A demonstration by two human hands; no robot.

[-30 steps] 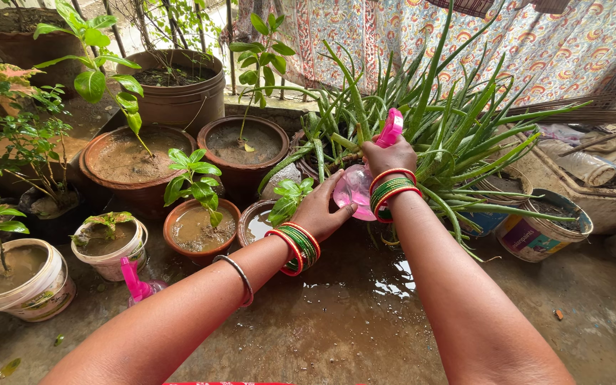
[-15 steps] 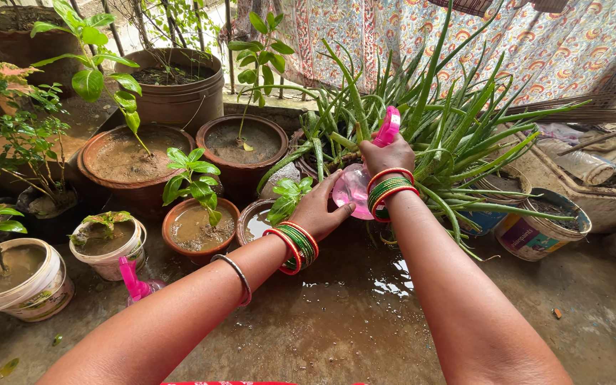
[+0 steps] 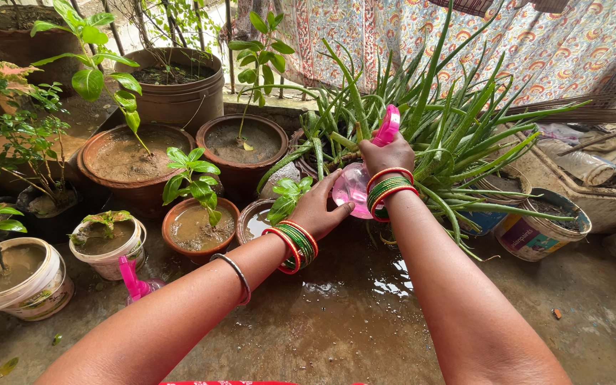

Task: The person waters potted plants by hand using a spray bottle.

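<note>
Both bare arms reach forward from the bottom edge, wrists stacked with red and green bangles. The right hand [image 3: 388, 155] has its grip closed around the neck of a pink spray bottle [image 3: 354, 187], knuckles up, the bright pink trigger head rising above the fingers. The left hand [image 3: 317, 210] cups the bottle's round, translucent pink body from the lower left, fingers spread and touching it. The bottle is held in the air, tilted, just in front of a spiky aloe plant [image 3: 436, 117] and above a small clay pot [image 3: 257, 219] of muddy water on the wet concrete floor [image 3: 351, 321].
</note>
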